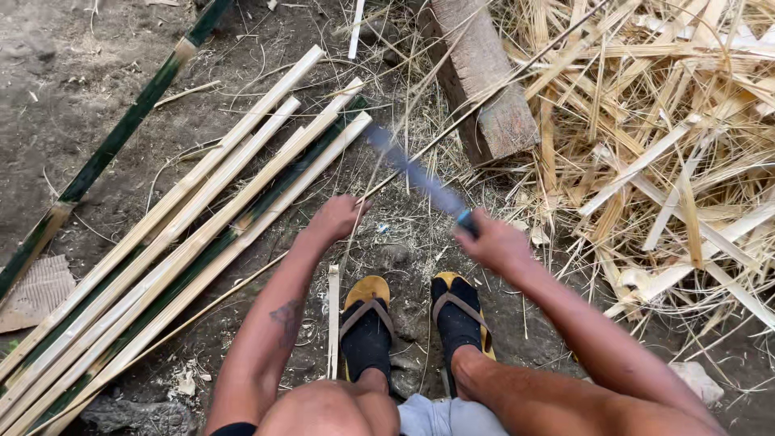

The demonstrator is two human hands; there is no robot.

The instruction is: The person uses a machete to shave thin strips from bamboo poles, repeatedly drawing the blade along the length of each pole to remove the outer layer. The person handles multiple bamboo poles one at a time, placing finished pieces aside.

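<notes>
My right hand (494,241) grips the handle of a long knife (416,173), whose blurred blade points up and left. My left hand (335,218) is closed on a thin bamboo sliver (476,105) that runs diagonally from lower left up to the upper right, past a wooden block (484,81). The blade lies across that sliver just right of my left hand. My feet, in dark socks and yellow sandals (367,323), rest on the dirt below both hands.
A bundle of split bamboo strips (186,234) lies diagonally at left, with a green bamboo pole (113,145) beyond it. A heap of pale bamboo shavings and offcuts (670,153) fills the right side. A scrap of cardboard (36,291) lies at far left.
</notes>
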